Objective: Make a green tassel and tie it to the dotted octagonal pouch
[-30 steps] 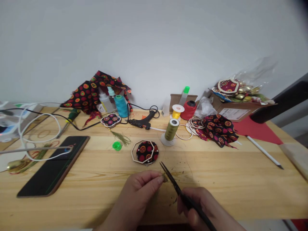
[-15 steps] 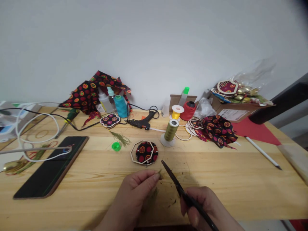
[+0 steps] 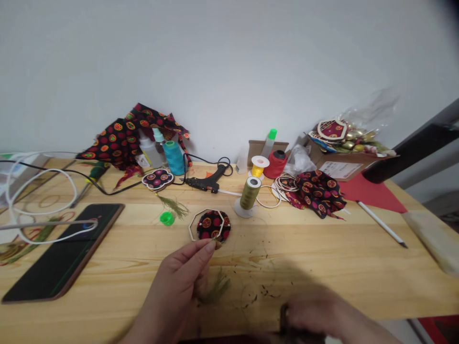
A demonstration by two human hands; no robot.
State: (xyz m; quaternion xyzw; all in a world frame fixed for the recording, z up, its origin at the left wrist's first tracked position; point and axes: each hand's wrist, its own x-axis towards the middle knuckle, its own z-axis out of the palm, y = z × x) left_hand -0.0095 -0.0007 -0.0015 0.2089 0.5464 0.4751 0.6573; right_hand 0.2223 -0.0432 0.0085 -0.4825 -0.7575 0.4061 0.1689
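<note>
My left hand (image 3: 181,277) is closed in a pinch on a green thread tassel (image 3: 217,286), whose loose strands hang below the fingers. Low at the front edge, my right hand (image 3: 321,310) is smeared by motion, with the scissors (image 3: 284,317) in its grip; only part of their dark handle shows. Just past my left fingertips lie a wooden octagon frame (image 3: 191,227) and a round patterned fabric piece (image 3: 225,224), partly overlapping. Dark clippings (image 3: 264,289) are scattered on the table between the hands.
A green thread spool (image 3: 250,196) stands mid-table, with a black glue gun (image 3: 208,182) behind it. At left lies a phone (image 3: 64,253) under a white cable. Patterned cloth (image 3: 319,193), a white pencil (image 3: 382,223) and a filled cardboard box (image 3: 340,169) are at right.
The right hand has drawn the scissors down and back, away from the left hand. The left hand has moved slightly left and up with the tassel. The whole view has shifted a little.
</note>
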